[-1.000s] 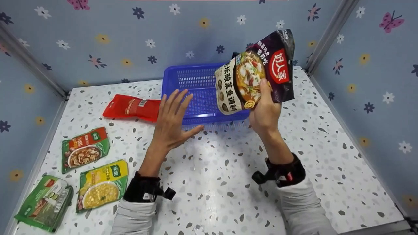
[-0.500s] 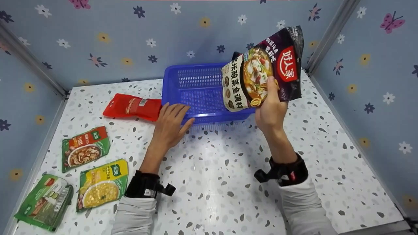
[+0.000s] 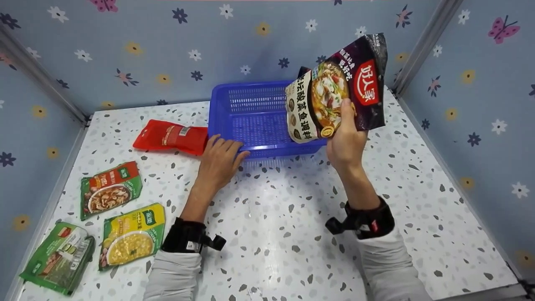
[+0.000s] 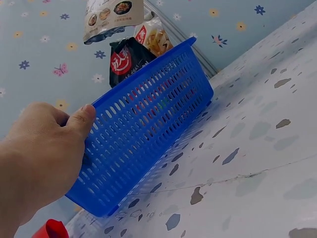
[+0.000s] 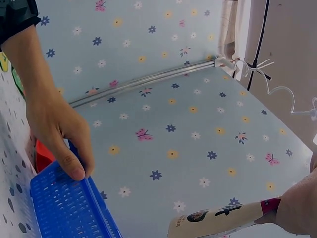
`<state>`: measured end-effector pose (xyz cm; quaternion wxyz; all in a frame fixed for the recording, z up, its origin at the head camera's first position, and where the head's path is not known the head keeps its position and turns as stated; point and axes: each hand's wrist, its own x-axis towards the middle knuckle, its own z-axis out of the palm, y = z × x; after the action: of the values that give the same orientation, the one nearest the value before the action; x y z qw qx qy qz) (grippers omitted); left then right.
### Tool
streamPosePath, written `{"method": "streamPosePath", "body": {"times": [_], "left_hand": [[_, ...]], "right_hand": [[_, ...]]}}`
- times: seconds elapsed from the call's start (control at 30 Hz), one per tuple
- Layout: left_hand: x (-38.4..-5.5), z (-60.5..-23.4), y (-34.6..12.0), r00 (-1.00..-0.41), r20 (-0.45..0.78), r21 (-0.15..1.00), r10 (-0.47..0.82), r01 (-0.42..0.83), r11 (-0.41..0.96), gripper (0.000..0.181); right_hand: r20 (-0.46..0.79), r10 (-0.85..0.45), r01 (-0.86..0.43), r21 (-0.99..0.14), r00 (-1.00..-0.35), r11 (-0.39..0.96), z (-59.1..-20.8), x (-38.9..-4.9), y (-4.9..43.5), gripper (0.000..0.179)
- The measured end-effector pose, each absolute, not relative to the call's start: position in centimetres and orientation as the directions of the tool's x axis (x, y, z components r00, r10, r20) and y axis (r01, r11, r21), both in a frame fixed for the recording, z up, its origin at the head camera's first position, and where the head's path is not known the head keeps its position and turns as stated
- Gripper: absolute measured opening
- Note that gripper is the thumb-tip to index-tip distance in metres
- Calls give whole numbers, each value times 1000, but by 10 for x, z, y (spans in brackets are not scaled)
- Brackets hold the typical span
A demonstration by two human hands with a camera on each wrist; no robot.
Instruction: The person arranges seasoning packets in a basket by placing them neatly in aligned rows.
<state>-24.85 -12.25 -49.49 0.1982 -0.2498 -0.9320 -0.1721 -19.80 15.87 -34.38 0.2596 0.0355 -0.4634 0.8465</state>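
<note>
My right hand (image 3: 347, 147) holds up a dark purple and cream pouch of fish seasoning (image 3: 328, 94), thumb across its printed front. The pouch hangs tilted over the right part of a blue plastic basket (image 3: 271, 147), hiding that end in the head view. At the basket's near left corner, my left hand (image 3: 217, 162) grips the rim, with the thumb on the outer side and the fingers over the edge. In the left wrist view, a black pouch (image 4: 128, 62) and a paler pouch (image 4: 156, 38) stick up from the basket's far end.
A red packet (image 3: 171, 137) lies against the basket's left side. Further left on the speckled table (image 3: 267, 234) are a red and green packet (image 3: 110, 190), a yellow packet (image 3: 133, 236) and a green packet (image 3: 58, 257). Flowered panels (image 3: 234, 42) enclose the back and sides.
My left hand has come down from above the basket's left end and taken hold of its rim. My right hand has moved slightly right with the pouch.
</note>
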Motion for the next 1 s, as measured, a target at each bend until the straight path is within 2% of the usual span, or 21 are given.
{"method": "streamPosePath", "body": {"times": [0.3, 0.5, 0.73, 1.0], "left_hand": [[-249, -497, -120, -778, 483, 223, 400, 552, 804, 41], [-247, -497, -120, -781, 478, 224, 402, 551, 804, 40], [-249, -496, -120, -787, 468, 225, 402, 546, 807, 40], [-250, -494, -119, -802, 447, 239, 397, 535, 811, 41]], "right_hand": [[310, 396, -465, -790, -865, -398, -348, -201, 153, 44], [323, 352, -425, -865, -879, -268, -355, -213, 150, 52], [209, 287, -237, -970, -935, -63, -355, -239, 145, 62], [110, 273, -87, -992, -956, 94, -362, -275, 133, 66]]}}
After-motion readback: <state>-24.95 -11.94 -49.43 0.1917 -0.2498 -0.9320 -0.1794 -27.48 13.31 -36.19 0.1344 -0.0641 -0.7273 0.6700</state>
